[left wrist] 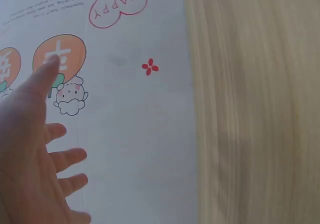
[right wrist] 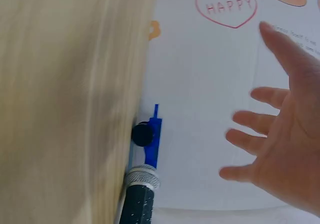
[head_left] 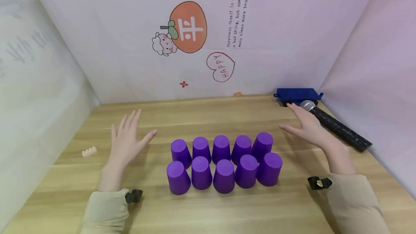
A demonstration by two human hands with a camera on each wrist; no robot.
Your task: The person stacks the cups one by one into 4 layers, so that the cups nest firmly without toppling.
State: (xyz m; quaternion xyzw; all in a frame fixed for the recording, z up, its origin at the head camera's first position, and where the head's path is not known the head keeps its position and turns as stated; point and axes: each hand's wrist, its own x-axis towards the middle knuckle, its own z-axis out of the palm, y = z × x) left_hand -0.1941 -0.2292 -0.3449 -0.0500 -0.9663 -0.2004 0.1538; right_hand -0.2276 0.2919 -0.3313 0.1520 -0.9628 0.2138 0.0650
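Several purple cups (head_left: 224, 176) stand upside down on the wooden table in two rows, one behind the other. To the left of them my left hand (head_left: 126, 142) is held with fingers spread and nothing in it; the left wrist view also has this hand (left wrist: 30, 154), thumb apart from the fingers. On the other side of the cups, my right hand (head_left: 308, 127) is likewise spread and holds nothing. Its fingertips overlap the head of a black microphone (head_left: 339, 127) in the head view. In the right wrist view the right hand (right wrist: 285, 134) appears apart from the microphone (right wrist: 139, 199).
A blue toy trailer (head_left: 297, 95) with black wheels stands at the back right, by the microphone's head. A small pale studded block (head_left: 89, 151) lies at the left of the table (head_left: 156, 212). White printed sheets (head_left: 130, 46) wall the back and both sides.
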